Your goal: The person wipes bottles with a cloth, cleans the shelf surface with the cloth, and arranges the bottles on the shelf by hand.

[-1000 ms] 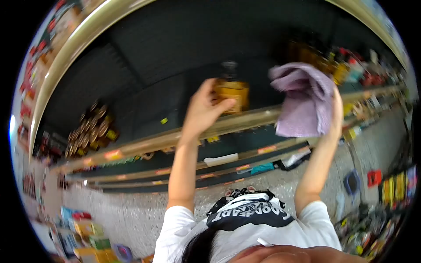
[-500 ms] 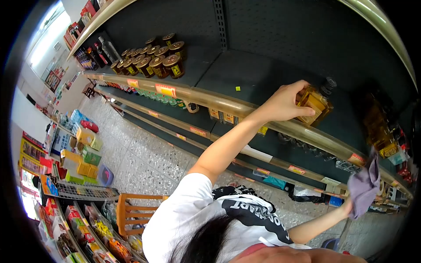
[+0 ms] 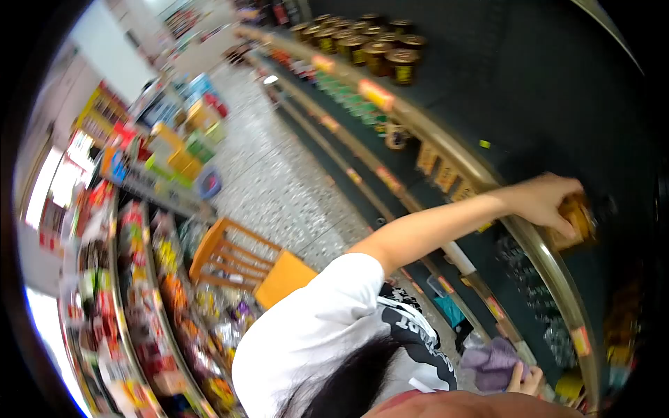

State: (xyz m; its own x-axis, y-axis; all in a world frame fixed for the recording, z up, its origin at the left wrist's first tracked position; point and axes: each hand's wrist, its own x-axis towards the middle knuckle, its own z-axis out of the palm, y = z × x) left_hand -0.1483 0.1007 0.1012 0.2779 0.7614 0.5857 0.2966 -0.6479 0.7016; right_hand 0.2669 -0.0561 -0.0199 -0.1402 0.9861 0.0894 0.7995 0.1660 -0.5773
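Observation:
My left hand (image 3: 547,205) is wrapped round a square bottle (image 3: 577,221) of amber liquid, near the front edge of the dark upper shelf (image 3: 481,97). The dark cap of the bottle points away to the right. Low at the bottom right, my right hand (image 3: 526,382) has hold of a crumpled purple cloth (image 3: 493,364), beside the lower shelves. A small yellow-green tag (image 3: 484,144) lies on the upper shelf behind my left hand.
Jars with brown lids (image 3: 403,64) stand in rows farther along the upper shelf. Lower shelf rails run beneath it. A wooden chair (image 3: 230,261) stands on the speckled floor (image 3: 279,181), next to a rack of packaged snacks (image 3: 167,299).
The view has swung to the left, bringing in the chair and snack rack. The purple cloth has dropped lower with my right hand. My left hand still holds the bottle.

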